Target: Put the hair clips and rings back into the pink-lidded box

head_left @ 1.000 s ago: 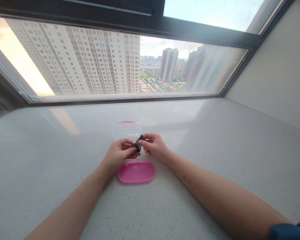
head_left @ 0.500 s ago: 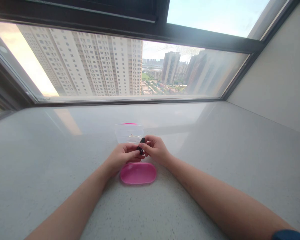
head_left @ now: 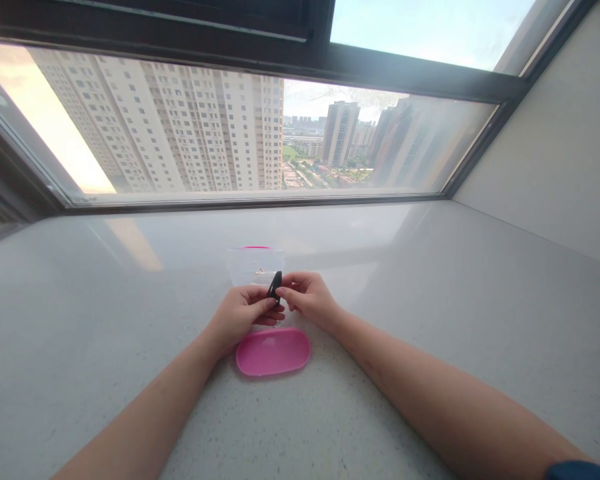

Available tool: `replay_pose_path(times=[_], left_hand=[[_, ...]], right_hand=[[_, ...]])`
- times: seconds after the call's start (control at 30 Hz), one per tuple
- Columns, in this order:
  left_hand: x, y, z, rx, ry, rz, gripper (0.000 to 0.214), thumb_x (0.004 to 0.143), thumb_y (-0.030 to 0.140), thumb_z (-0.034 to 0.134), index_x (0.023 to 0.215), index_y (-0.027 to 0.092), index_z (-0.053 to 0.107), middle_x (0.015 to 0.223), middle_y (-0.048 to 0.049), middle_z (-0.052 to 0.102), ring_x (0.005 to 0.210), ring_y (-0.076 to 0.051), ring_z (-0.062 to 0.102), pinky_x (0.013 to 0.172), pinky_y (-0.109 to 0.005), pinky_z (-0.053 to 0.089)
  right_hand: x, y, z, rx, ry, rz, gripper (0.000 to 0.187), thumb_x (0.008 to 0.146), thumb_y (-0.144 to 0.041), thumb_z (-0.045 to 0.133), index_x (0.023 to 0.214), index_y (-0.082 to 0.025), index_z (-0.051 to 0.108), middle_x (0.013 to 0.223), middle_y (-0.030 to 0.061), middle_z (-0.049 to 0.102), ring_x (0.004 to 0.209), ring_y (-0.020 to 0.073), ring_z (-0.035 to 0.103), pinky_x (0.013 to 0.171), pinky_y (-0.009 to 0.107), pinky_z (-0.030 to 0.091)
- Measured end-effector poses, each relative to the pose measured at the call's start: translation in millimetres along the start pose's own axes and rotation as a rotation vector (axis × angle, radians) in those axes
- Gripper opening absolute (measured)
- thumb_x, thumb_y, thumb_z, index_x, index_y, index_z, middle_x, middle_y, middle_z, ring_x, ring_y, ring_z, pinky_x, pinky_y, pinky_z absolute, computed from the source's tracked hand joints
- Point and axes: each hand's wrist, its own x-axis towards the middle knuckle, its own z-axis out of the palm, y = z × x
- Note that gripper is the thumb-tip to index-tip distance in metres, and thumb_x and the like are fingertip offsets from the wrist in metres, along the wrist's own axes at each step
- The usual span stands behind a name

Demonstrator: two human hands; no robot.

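Between my two hands is a small black hair clip [head_left: 275, 288], slim and tapered, held tilted with its upper end leaning right. My left hand [head_left: 241, 311] pinches its lower part between thumb and fingers. From the other side, the thumb and fingertips of my right hand [head_left: 306, 293] close on it. Just below my hands lies a pink oval tray or lid [head_left: 273, 353], hollow side up. Behind them stands a clear plastic container [head_left: 241, 264] with a thin gold-coloured piece [head_left: 266, 272] visible in it; my fingers hide its lower right part.
A speckled white counter or sill [head_left: 405, 300] carries everything. It runs back to a dark-framed window [head_left: 260, 205] with tall buildings outside. A white wall [head_left: 560, 153] bounds the right side.
The hair clip has shifted slightly left and shows more of its length. The pink tray sits a little nearer and is turned slightly. Both hands keep their hold.
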Motion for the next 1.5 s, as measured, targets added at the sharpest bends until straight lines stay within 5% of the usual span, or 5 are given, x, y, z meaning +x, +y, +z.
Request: replay_pose_path(times=[0.3, 0.63, 1.5], left_hand=[[-1, 0, 4.9, 0.022, 0.051, 0.051, 0.025, 0.075, 0.036, 0.065, 0.086, 0.017, 0.053, 0.074, -0.0053, 0.071, 0.072, -0.021, 0.069, 0.063, -0.031, 0.054], [2, -2, -2.0, 0.529, 0.262, 0.438, 0.015, 0.077, 0.028, 0.060, 0.077, 0.018, 0.070, 0.077, -0.0041, 0.063, 0.074, -0.017, 0.058, 0.067, -0.025, 0.044], [6, -3, -9.4, 0.298, 0.245, 0.255, 0.013, 0.067, 0.027, 0.069, 0.069, 0.016, 0.062, 0.062, 0.0004, 0.063, 0.058, -0.013, 0.056, 0.056, -0.023, 0.043]], right_hand=[[0, 0, 0, 0.028, -0.020, 0.022, 0.020, 0.071, -0.032, 0.065, 0.077, -0.014, 0.061, 0.055, -0.0029, 0.053, 0.043, 0.0066, 0.046, 0.038, 0.018, 0.033], [0, 5, -3, -0.126, -0.070, -0.035, 0.020, 0.073, -0.032, 0.062, 0.081, -0.014, 0.064, 0.063, 0.0004, 0.057, 0.046, 0.0071, 0.047, 0.041, 0.019, 0.038], [1, 1, -11, -0.207, 0.008, 0.025, 0.012, 0.070, -0.025, 0.062, 0.075, -0.014, 0.062, 0.048, -0.0031, 0.053, 0.041, 0.0073, 0.045, 0.038, 0.017, 0.031]])
